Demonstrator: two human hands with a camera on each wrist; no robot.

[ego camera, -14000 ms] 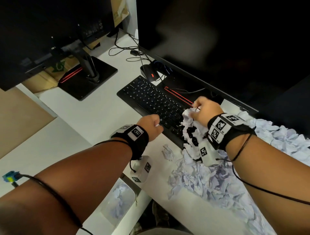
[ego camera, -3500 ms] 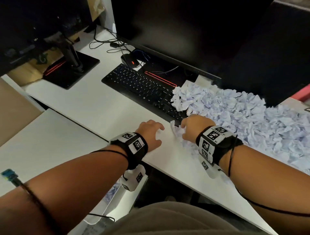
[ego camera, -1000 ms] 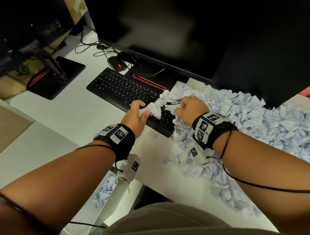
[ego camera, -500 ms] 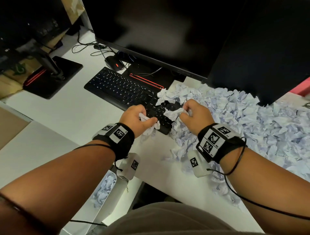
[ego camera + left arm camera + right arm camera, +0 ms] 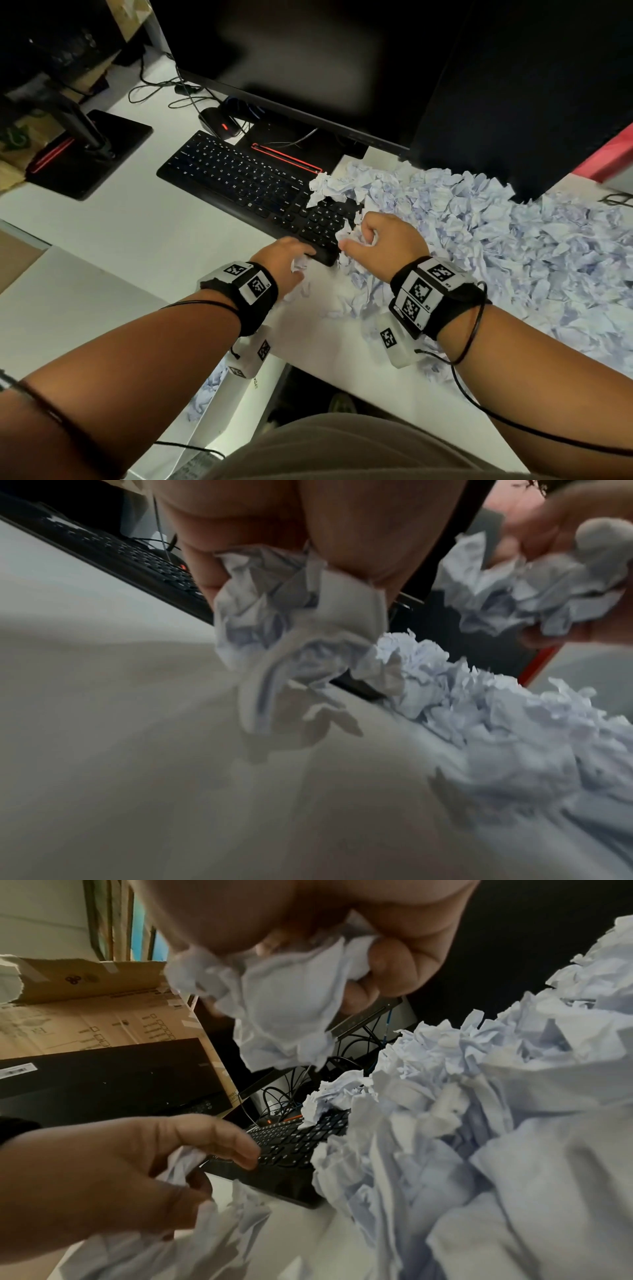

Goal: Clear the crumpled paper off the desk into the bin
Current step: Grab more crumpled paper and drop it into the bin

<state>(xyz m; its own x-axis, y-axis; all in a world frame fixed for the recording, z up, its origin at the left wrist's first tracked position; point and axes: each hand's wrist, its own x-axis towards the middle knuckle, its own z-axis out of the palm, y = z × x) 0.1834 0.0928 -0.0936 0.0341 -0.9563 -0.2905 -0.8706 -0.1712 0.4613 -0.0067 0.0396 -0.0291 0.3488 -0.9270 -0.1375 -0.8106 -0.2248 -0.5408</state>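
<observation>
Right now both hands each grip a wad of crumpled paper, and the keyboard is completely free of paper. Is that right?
Not quite. The left hand and the right hand do each grip a wad of crumpled paper, but the keyboard is not free of paper: crumpled pieces lie over its right end, as the head view shows.

- Wrist bands [image 5: 432, 297] on both forearms carry square black-and-white coded markers; the tiny characters beside them are too small to read.
- Keyboard [image 5: 239, 178]: white key legends, too small to make out.
- Cardboard box [image 5: 103, 1015], far left in the right wrist view: printed lines and checkboxes, upside down, unreadable.
</observation>
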